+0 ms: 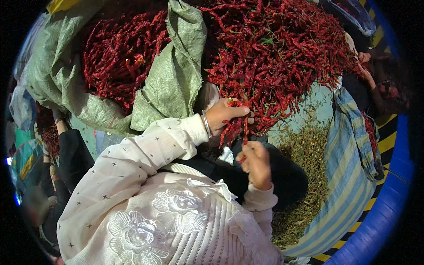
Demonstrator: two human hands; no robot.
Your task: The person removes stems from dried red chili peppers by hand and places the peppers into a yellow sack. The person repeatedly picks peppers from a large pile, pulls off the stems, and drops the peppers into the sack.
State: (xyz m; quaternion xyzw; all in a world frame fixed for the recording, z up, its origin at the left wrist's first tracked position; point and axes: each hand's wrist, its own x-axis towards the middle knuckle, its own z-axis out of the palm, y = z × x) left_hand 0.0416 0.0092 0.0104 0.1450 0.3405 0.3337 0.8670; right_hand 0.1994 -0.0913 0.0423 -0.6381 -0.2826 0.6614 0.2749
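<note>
My left hand (225,116), with a silver bangle (206,124) at the wrist, grips a small bunch of dried red chili peppers (232,131) that hangs below the fingers. Just under it, my right hand (256,160) pinches a red chili between thumb and fingers; its edges are slightly blurred. A large heap of dried red chilies (271,56), some with green stems, spreads directly beyond both hands. To the left, a pale green woven sack (172,76) lies open with more red chilies (116,63) inside.
Stems and debris (304,172) lie in a pile at the right. Beside it stands a blue-and-cream striped sack (351,198). A blue padded rim (391,205) curves along the right edge. Other people's arms (367,71) show at right, and a dark sleeve (74,149) at left.
</note>
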